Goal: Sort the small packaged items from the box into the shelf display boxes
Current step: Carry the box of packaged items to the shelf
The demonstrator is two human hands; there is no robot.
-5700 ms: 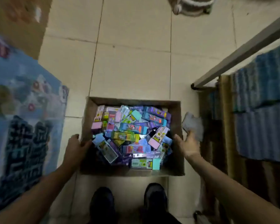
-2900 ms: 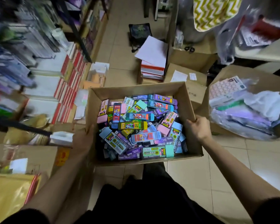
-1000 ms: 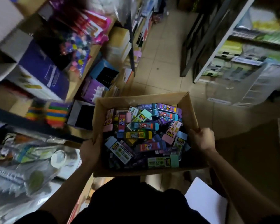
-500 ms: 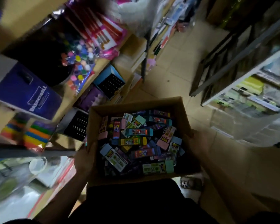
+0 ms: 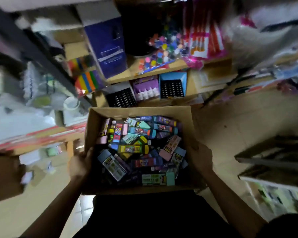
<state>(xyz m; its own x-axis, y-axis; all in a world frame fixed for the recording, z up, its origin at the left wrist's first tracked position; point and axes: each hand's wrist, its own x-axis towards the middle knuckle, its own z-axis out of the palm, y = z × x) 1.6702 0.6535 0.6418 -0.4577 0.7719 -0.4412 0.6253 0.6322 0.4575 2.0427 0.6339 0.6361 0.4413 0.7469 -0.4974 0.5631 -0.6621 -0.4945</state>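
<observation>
Shelf swung from 10 o'clock to dead 12 o'clock vs half a second ago. Box is carried the same way and the contents haven't shifted.

Cardboard box (image 5: 139,111) is held level at the waist.
- Left hand (image 5: 79,164) at 9 o'clock is wrapped on the left wall, thumb at the rim.
- Right hand (image 5: 200,158) at 3 o'clock has fingers clenched round the right wall edge.
- Two-sided grip looks load-driven: open-top corrugated card, soft walls, full heap. One hand would likely let it fold.

Packaged items (image 5: 134,148) are all in the box in a loose crossed pile, none sorted yet. They're flat oblong packs with glossy printed sleeves and pastel ends in pink, teal, yellow and purple.

Targets sit just beyond the far rim on a low wooden shelf (image 5: 163,68):
- blue display box (image 5: 172,77) at 12 o'clock
- purple display box (image 5: 145,83) beside it, holding a row of white-tipped pieces
- black gridded tray (image 5: 121,98) at 11 o'clock

The two boxes look like card with open faces turned to the aisle, presumably for picking. View edges are motion-blurred, so labels are unreadable.

Judgement: this is the approach step. The box needs setting down before a hand is free to sort.
</observation>
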